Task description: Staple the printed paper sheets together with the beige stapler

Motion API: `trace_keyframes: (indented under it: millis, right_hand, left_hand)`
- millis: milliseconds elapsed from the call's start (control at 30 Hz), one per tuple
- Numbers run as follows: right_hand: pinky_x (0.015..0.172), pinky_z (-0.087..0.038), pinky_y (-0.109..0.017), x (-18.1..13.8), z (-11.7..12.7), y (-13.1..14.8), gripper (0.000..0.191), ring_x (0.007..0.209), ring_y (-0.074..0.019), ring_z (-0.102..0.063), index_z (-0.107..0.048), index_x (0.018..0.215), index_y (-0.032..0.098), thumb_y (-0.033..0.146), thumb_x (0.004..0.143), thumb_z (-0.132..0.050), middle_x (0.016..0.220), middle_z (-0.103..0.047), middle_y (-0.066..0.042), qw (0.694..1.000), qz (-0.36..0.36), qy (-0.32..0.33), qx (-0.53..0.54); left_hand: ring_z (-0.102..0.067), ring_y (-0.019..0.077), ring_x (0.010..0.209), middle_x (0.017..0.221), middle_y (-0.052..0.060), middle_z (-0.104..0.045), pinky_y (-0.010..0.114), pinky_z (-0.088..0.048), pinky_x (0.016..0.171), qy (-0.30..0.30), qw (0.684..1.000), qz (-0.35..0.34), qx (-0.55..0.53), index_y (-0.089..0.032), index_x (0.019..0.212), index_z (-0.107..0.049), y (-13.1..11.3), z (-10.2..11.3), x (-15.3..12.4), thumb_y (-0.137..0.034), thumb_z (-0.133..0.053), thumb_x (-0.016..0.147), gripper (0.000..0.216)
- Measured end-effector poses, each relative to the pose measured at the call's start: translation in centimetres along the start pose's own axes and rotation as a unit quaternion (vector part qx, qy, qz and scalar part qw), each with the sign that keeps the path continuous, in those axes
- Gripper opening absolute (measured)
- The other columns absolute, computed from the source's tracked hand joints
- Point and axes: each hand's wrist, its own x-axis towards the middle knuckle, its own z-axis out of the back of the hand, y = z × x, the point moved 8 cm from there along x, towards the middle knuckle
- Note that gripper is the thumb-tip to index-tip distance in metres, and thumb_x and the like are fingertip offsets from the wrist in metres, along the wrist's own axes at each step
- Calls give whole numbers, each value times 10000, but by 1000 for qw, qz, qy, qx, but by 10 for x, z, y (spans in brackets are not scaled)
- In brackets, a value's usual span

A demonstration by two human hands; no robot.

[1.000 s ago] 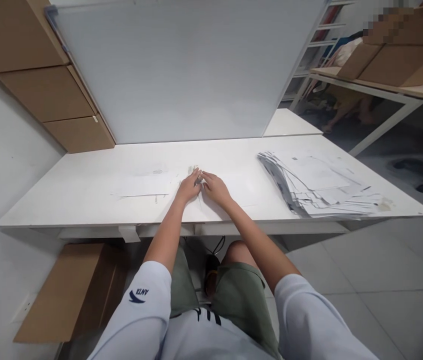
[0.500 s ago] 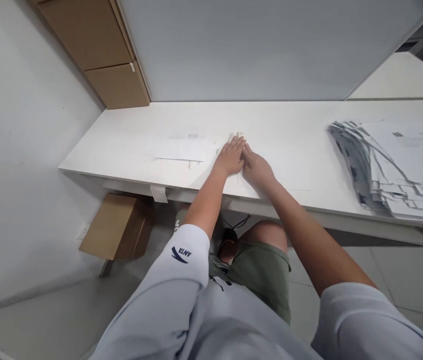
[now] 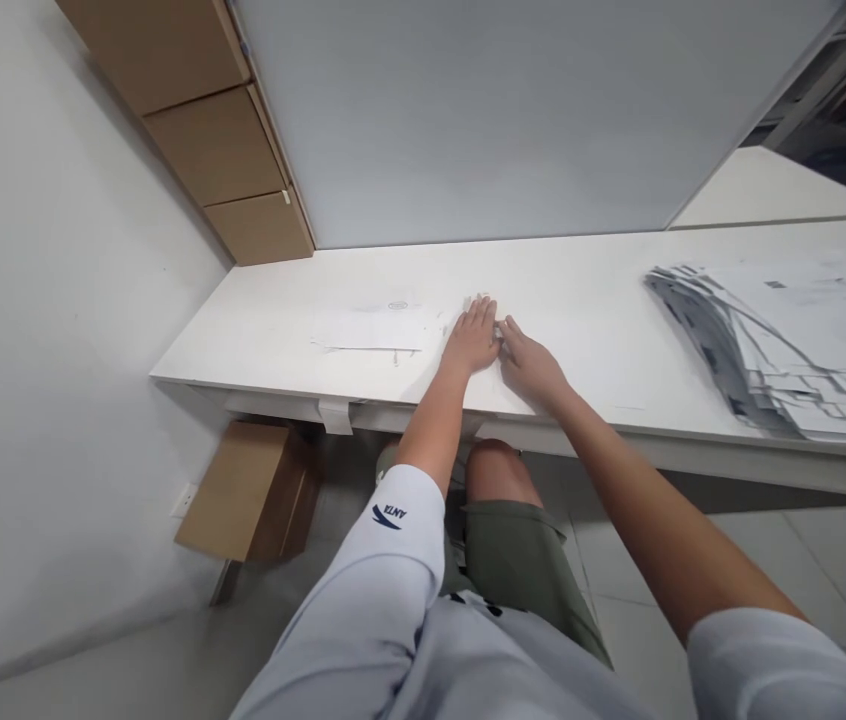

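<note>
My left hand (image 3: 474,338) lies palm down on the white tabletop (image 3: 588,300), its fingers stretched away from me. White paper with faint marks seems to be under it, but its edges blend into the table. Close on its right, my right hand (image 3: 534,368) rests on its side, fingers partly curled toward the left hand. A small pale bit shows between the two hands; what the right fingers hold is too small to make out. A white printed sheet (image 3: 374,328) with a small oval mark lies to the left of my hands.
A thick, uneven stack of papers (image 3: 820,340) sits at the table's right. Brown cardboard boxes (image 3: 262,225) stand at the back left corner, against a grey panel (image 3: 468,130). Below the table is another cardboard box (image 3: 243,490). A white flap (image 3: 335,416) hangs from the front edge.
The camera has shifted, so the table appears lower. The right hand's fingertips have come slightly apart from the left hand, which stays flat. One knee has moved under the table.
</note>
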Motion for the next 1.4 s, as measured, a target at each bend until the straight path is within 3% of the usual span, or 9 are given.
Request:
trace_keyframes:
  millis: [167,300,600,733,867,1067,1167,1267,1400]
  right_hand:
    - [1040,-448,-453,-10,6,1,548,1295,-284,-507,-488,1404,159,272,869,-442,1467,-484,-115,1000,-16,-1,6]
    - [866,-488,-425,-15,22,-5,376,1001,-297,-633,-694,1037,142,324,902,-394,1068,-706,-158,991,-99,-74,-47]
    - [651,-412,-310,0,15,6,323,813,-238,-628,-689,812,191,354,879,-419,868,-719,-94,995,-78,-64,-22]
    - [697,-440,-334,-6,35,25,317,776,-236,-616,-652,749,198,332,898,-406,793,-689,-111,986,-29,-161,-37]
    - [774,-465,-390,-48,54,34,312,794,-251,-623,-637,770,203,333,929,-401,773,-669,-125,972,-33,-228,-42]
    - [1016,-392,-567,-120,39,25,425,1261,-352,-508,-599,1251,235,423,897,-459,1346,-585,-141,994,-33,-94,-50]
    - [926,-472,-540,-145,62,23,363,1078,-324,-633,-667,1182,299,337,887,-458,1147,-699,-103,993,-56,-100,6]
    - [897,-519,-508,-159,107,16,292,1008,-301,-663,-709,1103,320,348,868,-538,1075,-716,-72,940,-163,-261,145]
    - [915,-555,-443,-164,109,-6,240,1010,-253,-668,-687,945,223,384,767,-681,1021,-711,-58,743,-306,-449,390]
  left_hand:
    - [-204,246,1491,1592,160,-271,432,-211,1217,-7,999,-10,-30,-91,1456,-321,2,2,-3,-259,-436,876,615]
    - [-258,245,1473,1562,155,-341,401,-242,1209,-12,999,-10,-42,-99,1428,-360,5,5,-4,-230,-465,867,586]
    - [-320,251,1444,1555,108,-371,393,-269,1207,-10,999,-6,-52,-123,1407,-418,11,9,1,-235,-472,878,543]
    - [-333,233,1439,1559,68,-371,413,-289,1195,-13,999,2,-51,-190,1411,-413,10,15,-1,-220,-438,897,515]
    - [-352,234,1427,1555,104,-372,414,-302,1189,-9,999,-2,-47,-158,1413,-406,10,17,0,-206,-467,880,539]
    - [-406,223,1389,1537,103,-402,390,-337,1170,-22,998,-13,-57,-150,1404,-418,12,17,2,-200,-483,868,542]
    - [-407,212,1392,1537,86,-405,388,-338,1168,-25,998,-6,-65,-189,1410,-416,13,17,2,-221,-465,890,523]
    - [-396,208,1401,1536,91,-406,379,-326,1178,-20,997,-1,-71,-181,1410,-422,13,18,3,-210,-443,902,509]
    - [-406,204,1396,1543,77,-397,360,-322,1181,-15,997,8,-81,-171,1411,-441,15,21,5,-174,-412,905,507]
